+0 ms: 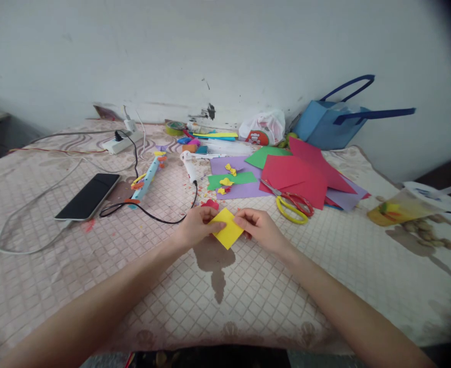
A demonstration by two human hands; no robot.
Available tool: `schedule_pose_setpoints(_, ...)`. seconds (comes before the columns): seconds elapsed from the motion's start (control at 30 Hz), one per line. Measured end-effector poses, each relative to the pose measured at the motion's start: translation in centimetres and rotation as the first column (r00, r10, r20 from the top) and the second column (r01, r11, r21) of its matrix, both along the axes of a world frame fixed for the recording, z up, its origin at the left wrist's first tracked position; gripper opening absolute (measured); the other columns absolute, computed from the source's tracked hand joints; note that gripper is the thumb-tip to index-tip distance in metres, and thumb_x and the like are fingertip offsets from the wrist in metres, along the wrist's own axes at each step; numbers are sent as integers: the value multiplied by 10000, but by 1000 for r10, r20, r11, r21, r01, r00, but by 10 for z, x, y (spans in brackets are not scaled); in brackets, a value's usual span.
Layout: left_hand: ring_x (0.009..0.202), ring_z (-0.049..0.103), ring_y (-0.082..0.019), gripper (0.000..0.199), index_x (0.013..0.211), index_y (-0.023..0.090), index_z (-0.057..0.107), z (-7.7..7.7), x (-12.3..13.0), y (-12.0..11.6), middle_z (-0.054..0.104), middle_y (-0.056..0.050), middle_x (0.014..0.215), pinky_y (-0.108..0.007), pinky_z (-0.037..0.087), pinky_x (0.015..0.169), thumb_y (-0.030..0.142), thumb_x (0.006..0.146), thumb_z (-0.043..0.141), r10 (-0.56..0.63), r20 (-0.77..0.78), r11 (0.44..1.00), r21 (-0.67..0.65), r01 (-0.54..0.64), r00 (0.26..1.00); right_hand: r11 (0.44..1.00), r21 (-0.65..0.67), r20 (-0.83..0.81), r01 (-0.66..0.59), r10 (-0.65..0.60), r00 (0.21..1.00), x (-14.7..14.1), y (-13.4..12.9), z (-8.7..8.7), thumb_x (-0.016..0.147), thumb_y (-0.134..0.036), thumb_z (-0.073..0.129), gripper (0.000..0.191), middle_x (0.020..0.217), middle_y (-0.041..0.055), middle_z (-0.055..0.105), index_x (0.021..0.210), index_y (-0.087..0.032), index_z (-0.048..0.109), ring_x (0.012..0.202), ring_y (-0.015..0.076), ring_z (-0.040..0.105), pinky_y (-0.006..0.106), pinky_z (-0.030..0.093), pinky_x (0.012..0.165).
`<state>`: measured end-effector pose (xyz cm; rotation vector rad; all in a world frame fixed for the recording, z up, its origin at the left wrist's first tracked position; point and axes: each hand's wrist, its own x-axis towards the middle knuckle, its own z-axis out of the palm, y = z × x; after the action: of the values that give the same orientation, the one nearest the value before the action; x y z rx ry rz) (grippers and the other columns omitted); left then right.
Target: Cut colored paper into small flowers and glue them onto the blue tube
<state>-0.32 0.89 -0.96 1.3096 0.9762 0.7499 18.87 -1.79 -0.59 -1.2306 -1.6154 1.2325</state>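
Note:
A small yellow paper square [228, 230], turned like a diamond, is held up over the patterned tablecloth between both hands. My left hand [198, 225] pinches its left corner, thumb on the front face. At the right corner, my right hand [261, 229] pinches it between thumb and fingers. A red piece [210, 204] lies just behind the left fingertips. Beyond the hands, small yellow shapes [226, 182] rest on green and purple paper [244, 190]. Scissors with yellow and red handles [291, 210] lie to the right of them.
A phone [88, 197] with cable, a blue decorated strip [148, 179] and a white glue gun [189, 166] with black cord lie left. Red sheets [298, 176], a blue bag [327, 125] and a tilted plastic cup [405, 204] stand or lie right. A power strip [122, 143] is behind.

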Motion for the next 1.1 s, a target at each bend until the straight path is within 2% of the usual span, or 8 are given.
schedule_pose_setpoints(0.17,689,640,-162,228,792,143,605,-3,0,0,680,-45,767,-255,491,614,305,666,705,66,63,998,3,-66,996,994,-111,-53,-11,5,999,1,-1,0,795,-456,565,308,532,-35,547,664,-185,497,407,66,450,180,340,379)
schedule_pose_setpoints(0.3,708,649,-180,256,806,134,617,1,1,-1,686,-59,767,-260,490,619,319,659,716,-3,45,999,-52,5,999,992,-121,18,-29,32,999,2,-2,0,799,-426,568,313,471,-46,523,621,-180,493,369,48,403,165,293,358)
schedule_pose_setpoints(0.4,694,650,-179,277,815,120,618,4,3,-2,688,-67,763,-269,495,629,288,632,741,-15,67,996,-86,21,998,989,-144,-53,-35,27,998,-1,-3,1,793,-440,573,292,532,-47,535,682,-179,504,377,42,412,158,301,343)
schedule_pose_setpoints(0.5,699,651,-174,310,851,119,617,2,5,-2,691,-67,797,-279,506,654,285,623,748,59,118,992,-118,-45,991,973,-214,-104,-85,64,993,-6,-4,-1,751,-430,629,283,652,-36,571,835,-173,546,360,29,403,160,284,307)
schedule_pose_setpoints(0.6,723,656,-181,333,873,126,619,0,5,-3,693,-68,833,-284,511,672,308,625,748,81,147,989,-135,-61,986,959,-255,-83,-125,107,991,-9,-5,-3,761,-377,621,245,659,-19,592,828,-148,563,345,16,378,158,258,304)
schedule_pose_setpoints(0.7,727,657,-189,334,865,124,623,-1,4,-3,693,-75,828,-279,508,655,315,622,750,43,100,992,-125,-30,994,962,-245,-35,-119,114,993,-9,-5,-4,781,-353,591,207,624,-18,595,767,-151,544,351,22,394,154,269,313)
schedule_pose_setpoints(0.93,698,644,-171,332,860,139,631,-1,3,-1,693,-59,827,-252,498,605,312,606,756,99,48,992,-83,-94,994,964,-231,-2,-133,137,991,-9,-7,-5,756,-394,617,273,583,-22,602,656,-178,483,340,30,389,154,258,301)
schedule_pose_setpoints(1.1,634,615,-144,294,808,117,643,3,2,-3,678,-47,757,-229,483,549,269,591,769,52,25,992,-114,-49,998,987,-118,106,-109,122,987,7,1,1,790,-409,564,252,622,-11,614,685,-181,537,379,59,454,181,329,345)
